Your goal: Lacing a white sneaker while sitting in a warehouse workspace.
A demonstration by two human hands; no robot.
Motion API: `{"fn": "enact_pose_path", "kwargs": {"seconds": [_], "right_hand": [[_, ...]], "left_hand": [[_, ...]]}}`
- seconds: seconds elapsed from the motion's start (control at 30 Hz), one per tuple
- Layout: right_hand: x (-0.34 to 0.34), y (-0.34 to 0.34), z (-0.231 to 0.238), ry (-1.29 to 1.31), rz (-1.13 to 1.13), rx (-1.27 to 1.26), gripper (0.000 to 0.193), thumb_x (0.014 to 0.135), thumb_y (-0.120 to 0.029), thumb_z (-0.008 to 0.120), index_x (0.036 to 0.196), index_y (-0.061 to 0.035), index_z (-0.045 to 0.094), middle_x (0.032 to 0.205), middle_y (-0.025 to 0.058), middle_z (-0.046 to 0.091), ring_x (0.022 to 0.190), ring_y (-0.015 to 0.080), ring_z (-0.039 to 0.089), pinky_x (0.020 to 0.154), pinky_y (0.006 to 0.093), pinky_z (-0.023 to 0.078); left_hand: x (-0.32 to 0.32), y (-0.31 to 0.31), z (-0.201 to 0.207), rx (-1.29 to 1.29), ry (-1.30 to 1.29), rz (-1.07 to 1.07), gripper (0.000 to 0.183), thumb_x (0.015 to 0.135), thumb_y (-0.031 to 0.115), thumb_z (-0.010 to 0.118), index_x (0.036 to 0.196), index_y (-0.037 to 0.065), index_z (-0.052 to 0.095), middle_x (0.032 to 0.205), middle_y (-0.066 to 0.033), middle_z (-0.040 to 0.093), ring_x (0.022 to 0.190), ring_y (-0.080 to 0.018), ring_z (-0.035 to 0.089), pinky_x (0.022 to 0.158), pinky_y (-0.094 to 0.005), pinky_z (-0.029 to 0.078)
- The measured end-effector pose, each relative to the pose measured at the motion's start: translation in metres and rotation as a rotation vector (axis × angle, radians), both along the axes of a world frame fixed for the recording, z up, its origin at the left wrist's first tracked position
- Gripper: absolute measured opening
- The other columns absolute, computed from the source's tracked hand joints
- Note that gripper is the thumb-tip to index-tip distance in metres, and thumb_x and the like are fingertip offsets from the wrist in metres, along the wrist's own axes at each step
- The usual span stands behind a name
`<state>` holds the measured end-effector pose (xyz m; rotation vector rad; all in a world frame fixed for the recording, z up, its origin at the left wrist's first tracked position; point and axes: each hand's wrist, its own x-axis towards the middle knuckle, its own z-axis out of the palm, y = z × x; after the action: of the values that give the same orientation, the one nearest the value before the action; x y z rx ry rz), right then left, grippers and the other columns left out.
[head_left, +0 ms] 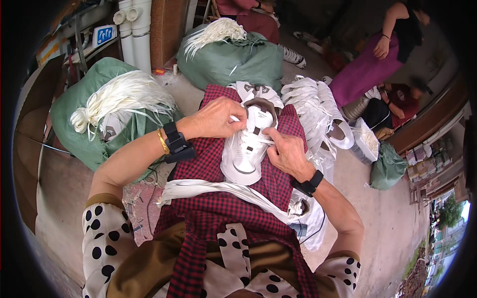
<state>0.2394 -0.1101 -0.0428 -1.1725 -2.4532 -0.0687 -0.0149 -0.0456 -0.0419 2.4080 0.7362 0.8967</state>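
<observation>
A white sneaker [242,163] rests on my lap over a red-and-black checked apron [201,161], its toe toward me. My left hand [221,118] is closed at the sneaker's left side, and a white shoelace [234,118] shows between its fingers. On the opposite side my right hand [288,153] pinches by the eyelets, where a thin white lace runs into its fingers. Lacing crosses the lower part of the tongue. Part of a second shoe [247,90] shows just beyond the sneaker. Across my lap lies a bundle of white laces [223,191].
Green sacks [64,119] topped with white lace bundles [124,94] stand ahead and to the left. A row of white shoes [310,102] lies to the right, near a clear tub [365,144] and another green sack [387,166]. Several people [365,64] are farther back.
</observation>
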Motion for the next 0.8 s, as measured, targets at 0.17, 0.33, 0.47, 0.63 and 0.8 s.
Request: {"fn": "enact_pose_path", "kwargs": {"seconds": [0.17, 0.33, 0.47, 0.63, 0.8], "right_hand": [[-0.001, 0.005, -0.003, -0.073, -0.102, -0.069, 0.034, 0.076, -0.009, 0.056, 0.109, -0.0080, 0.051, 0.065, 0.0161, 0.062, 0.060, 0.0360, 0.064, 0.056, 0.0506, 0.048], [-0.001, 0.014, -0.002, -0.121, -0.086, -0.007, 0.036, 0.073, -0.006, 0.056, 0.108, -0.0078, 0.051, 0.054, 0.0155, 0.054, 0.052, 0.0374, 0.059, 0.052, 0.0494, 0.044], [0.002, 0.022, 0.010, -0.176, -0.130, 0.022, 0.032, 0.072, -0.006, 0.058, 0.103, -0.0059, 0.055, 0.056, 0.0168, 0.056, 0.055, 0.0382, 0.059, 0.054, 0.0493, 0.045], [-0.004, 0.029, 0.029, -0.123, 0.013, -0.257, 0.024, 0.072, -0.007, 0.059, 0.092, 0.0009, 0.067, 0.059, 0.0162, 0.060, 0.054, 0.0345, 0.061, 0.056, 0.0433, 0.049], [-0.010, 0.025, 0.047, 0.044, -0.162, -0.756, 0.024, 0.076, -0.009, 0.060, 0.095, 0.0033, 0.067, 0.059, 0.0120, 0.064, 0.051, 0.0202, 0.064, 0.051, 0.0343, 0.048]], "left_hand": [[-0.041, 0.024, 0.006, -0.182, -0.050, 0.251, 0.016, 0.088, 0.014, 0.069, 0.081, 0.001, 0.066, 0.063, 0.0012, 0.056, 0.060, -0.0069, 0.046, 0.053, -0.0265, 0.038], [-0.059, 0.024, -0.002, -0.387, -0.021, 0.227, 0.016, 0.093, 0.014, 0.067, 0.083, 0.001, 0.065, 0.072, 0.0052, 0.057, 0.065, -0.0033, 0.046, 0.056, -0.0243, 0.039], [-0.050, 0.017, -0.009, -0.371, -0.108, 0.122, 0.013, 0.093, 0.013, 0.065, 0.086, 0.002, 0.065, 0.073, 0.0048, 0.057, 0.068, -0.0031, 0.047, 0.060, -0.0219, 0.041], [-0.044, 0.012, -0.007, -0.317, 0.014, 0.199, 0.016, 0.094, 0.014, 0.063, 0.088, 0.000, 0.062, 0.074, 0.0024, 0.058, 0.068, -0.0049, 0.048, 0.061, -0.0243, 0.043], [-0.036, 0.009, -0.005, -0.132, -0.110, 0.210, 0.018, 0.094, 0.015, 0.063, 0.089, -0.002, 0.061, 0.074, -0.0026, 0.060, 0.069, -0.0089, 0.050, 0.064, -0.0288, 0.045]]}}
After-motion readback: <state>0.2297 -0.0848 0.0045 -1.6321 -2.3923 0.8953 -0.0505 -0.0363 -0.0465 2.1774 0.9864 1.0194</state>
